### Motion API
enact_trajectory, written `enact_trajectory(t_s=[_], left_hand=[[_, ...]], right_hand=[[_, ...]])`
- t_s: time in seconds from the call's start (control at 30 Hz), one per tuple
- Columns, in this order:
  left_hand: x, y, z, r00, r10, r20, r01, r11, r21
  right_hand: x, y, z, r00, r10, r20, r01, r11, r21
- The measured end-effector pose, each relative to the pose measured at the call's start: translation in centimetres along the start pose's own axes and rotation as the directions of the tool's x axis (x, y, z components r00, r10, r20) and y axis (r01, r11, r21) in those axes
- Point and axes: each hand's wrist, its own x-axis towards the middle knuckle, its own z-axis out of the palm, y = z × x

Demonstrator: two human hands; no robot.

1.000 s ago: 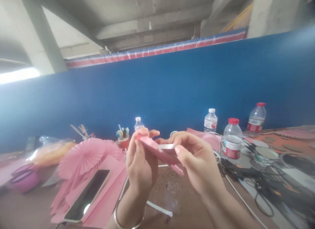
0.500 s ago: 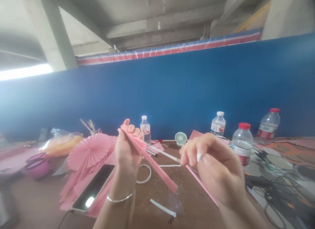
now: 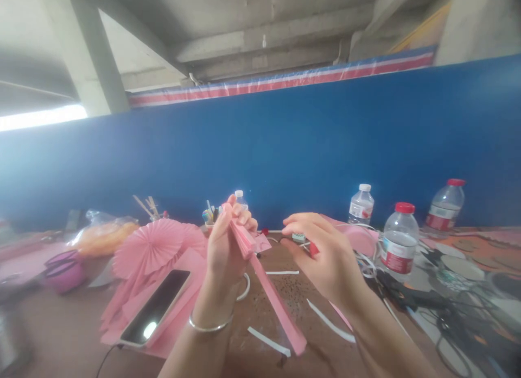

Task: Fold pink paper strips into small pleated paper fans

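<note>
My left hand (image 3: 232, 242) is closed around a folded, pleated strip of pink paper (image 3: 244, 238), whose long tail (image 3: 280, 307) slants down toward the table. To its right, my right hand (image 3: 321, 253) is open, thumb and fingers apart, with nothing visible between them. Below the right hand lies a white paper-like strip (image 3: 331, 322). Another white strip (image 3: 268, 341) rests nearer the front, and a third strip (image 3: 282, 273) lies farther back. Partly behind my left wrist is a white ring (image 3: 245, 288).
Pink pleated paper fans (image 3: 150, 248) and a phone (image 3: 157, 307) lie at left, near a purple container (image 3: 63, 272). Several water bottles (image 3: 400, 239) stand at the right, beside tangled black cables (image 3: 443, 313). A blue partition (image 3: 260, 150) closes off the back.
My right hand has let go of the white strip, which now lies on the table, and its fingers have spread. My left hand has shifted slightly right with the pink paper, turning it.
</note>
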Motion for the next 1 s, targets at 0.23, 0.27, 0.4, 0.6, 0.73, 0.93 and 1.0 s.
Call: enact_trajectory(t_s=[0.23,0.27,0.4,0.6,0.73,0.93,1.0], left_hand=[[-0.4,-2.0,0.3,0.989,-0.136,-0.066,0.131,0.989,-0.075],[-0.4,-2.2,0.3,0.988,-0.139,-0.071,0.134,0.988,-0.075],[-0.6,-2.6,0.3,0.990,-0.131,-0.061,0.127,0.990,-0.065],[-0.6,-2.6,0.3,0.991,-0.117,-0.058,0.115,0.992,-0.042],[-0.6,-2.6,0.4,0.993,-0.104,-0.054,0.103,0.994,-0.022],[-0.7,-2.4,0.5,0.997,-0.065,-0.031,0.067,0.997,0.040],[-0.7,-2.3,0.6,0.999,-0.048,-0.022,0.049,0.997,0.063]], right_hand=[[-0.1,-0.4,1.2,0.998,-0.055,0.015,0.047,0.944,0.326],[-0.1,-0.5,1.2,0.999,-0.047,0.020,0.037,0.938,0.346],[-0.2,-0.5,1.2,0.998,0.019,0.054,-0.040,0.904,0.427],[-0.3,-0.3,1.1,0.996,0.067,0.052,-0.083,0.882,0.464],[-0.3,-0.3,1.1,0.992,0.107,0.061,-0.123,0.872,0.473],[-0.1,-0.6,1.1,0.977,0.156,0.144,-0.211,0.797,0.566],[-0.1,-0.7,1.0,0.964,0.177,0.197,-0.260,0.775,0.576]])
